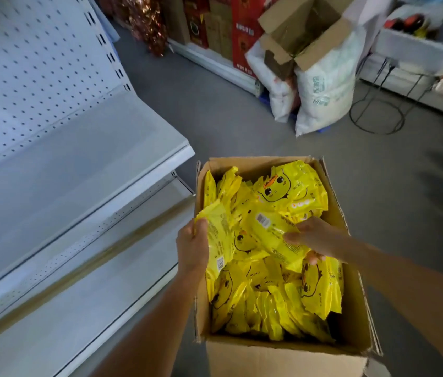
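White metal shelving (78, 170) on the left, with an open cardboard box (283, 357) on the floor just beside it: stock is being picked from the box.
The box is filled nearly to the rim with yellow packets (291, 189), each showing a cartoon chick face. The left hand (191, 244) grips one packet (219, 232) at the box's left wall, fingers curled round its edge. The right hand (315, 236) pinches a second packet (269, 227) at mid-box, back side up. Judged step: withdrawing packets for the shelving. The next move calls for lifting both clear without dragging neighbouring packets, then carrying them leftward. A white barcode label (263, 219) shows on the second packet. Short Latin lettering on the packets is too blurred to read with confidence, and the green print on the white sacks (323, 85) beyond is illegible.
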`<move>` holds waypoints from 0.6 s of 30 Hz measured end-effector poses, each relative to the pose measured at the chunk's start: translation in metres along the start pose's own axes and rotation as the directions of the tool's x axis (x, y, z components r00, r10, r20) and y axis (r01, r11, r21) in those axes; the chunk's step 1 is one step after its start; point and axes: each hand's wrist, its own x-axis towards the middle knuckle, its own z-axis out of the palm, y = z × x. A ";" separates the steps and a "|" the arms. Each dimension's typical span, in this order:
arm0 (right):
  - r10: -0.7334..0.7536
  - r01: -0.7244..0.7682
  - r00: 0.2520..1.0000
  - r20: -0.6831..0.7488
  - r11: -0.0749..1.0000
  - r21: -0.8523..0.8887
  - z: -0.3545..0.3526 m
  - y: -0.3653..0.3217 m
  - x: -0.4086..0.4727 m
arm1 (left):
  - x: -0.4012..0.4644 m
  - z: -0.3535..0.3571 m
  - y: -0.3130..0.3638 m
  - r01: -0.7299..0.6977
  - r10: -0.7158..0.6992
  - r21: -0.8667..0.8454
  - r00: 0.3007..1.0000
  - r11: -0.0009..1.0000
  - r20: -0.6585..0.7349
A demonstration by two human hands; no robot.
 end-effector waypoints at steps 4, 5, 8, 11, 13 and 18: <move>-0.051 0.062 0.995 -0.084 0.988 0.140 0.001 -0.071 -0.037 | -0.016 -0.035 0.034 -0.174 0.177 0.036 0.978 0.984 -0.115; -0.070 0.085 0.992 -0.109 0.986 0.146 0.008 -0.092 -0.045 | -0.024 -0.041 0.045 -0.230 0.233 0.046 0.967 0.972 -0.107; -0.125 0.146 0.984 -0.129 0.975 0.166 0.032 -0.156 -0.073 | -0.051 -0.064 0.084 -0.302 0.298 -0.036 0.951 0.953 -0.083; -0.185 0.188 0.982 -0.030 0.972 0.139 0.047 -0.211 -0.101 | -0.052 -0.097 0.106 -0.119 0.085 -0.321 0.989 0.939 -0.119; -0.276 0.271 0.961 -0.009 0.937 0.222 0.049 -0.234 -0.118 | -0.047 -0.126 0.112 0.028 -0.077 -0.498 0.994 0.867 -0.077; -0.548 0.540 0.836 -0.040 0.806 0.241 0.062 -0.276 -0.162 | -0.066 -0.194 0.135 0.140 -0.068 -0.682 0.989 0.718 0.130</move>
